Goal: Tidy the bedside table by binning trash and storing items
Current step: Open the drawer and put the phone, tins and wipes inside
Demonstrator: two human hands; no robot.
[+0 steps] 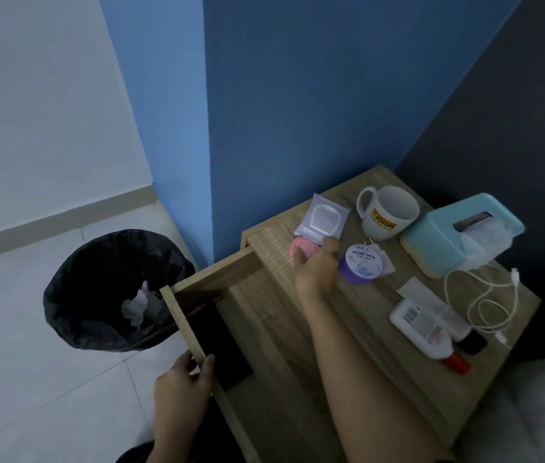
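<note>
The wooden bedside table (358,315) has its drawer (184,315) pulled out to the left, dark inside. My left hand (182,385) grips the drawer's front panel. My right hand (316,272) is over the tabletop with its fingers closing on a round pink case (301,249). Just behind it lies a white wet-wipe pack (324,220). A purple jar with a white lid (361,267) stands right beside that hand. A black-lined bin (97,289) on the floor left of the drawer holds crumpled tissue (136,304).
Further right on the tabletop are a white mug (386,212), a teal tissue box (458,235), a coiled white cable (488,302), a white bottle with a red cap (424,332) and a paper slip (411,287). Blue walls close the back; white bedding (538,412) lies at the lower right.
</note>
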